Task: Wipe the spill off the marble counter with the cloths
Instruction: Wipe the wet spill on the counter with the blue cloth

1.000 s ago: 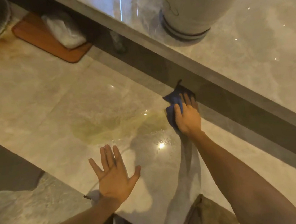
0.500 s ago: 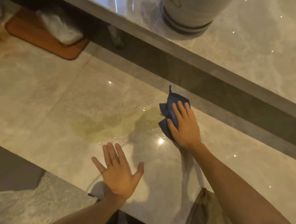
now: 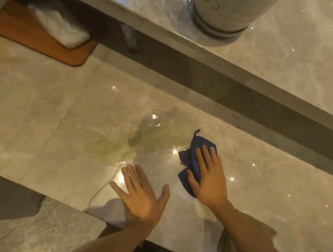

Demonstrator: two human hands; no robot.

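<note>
I saw my right hand (image 3: 208, 179) pressed flat on a crumpled blue cloth (image 3: 195, 159), fingers (image 3: 200, 159) stretched out over it rather than curled around it, pinning it to the marble table (image 3: 48, 116). The cloth lay near the table's front edge, its long axis running from that edge toward the raised back ledge (image 3: 277, 64), with a small loop at its far tip pointing at the ledge. A yellowish spill (image 3: 122, 144) spread just left of and beyond the cloth, toward the middle of the table. My left hand (image 3: 141, 197) was at the front edge, palm down, fingers spread wide and holding nothing. A wooden board (image 3: 31, 37) with a white crumpled cloth (image 3: 60, 28) on it sat at the far left corner. A white planter (image 3: 231, 3) stood on the ledge.
</note>
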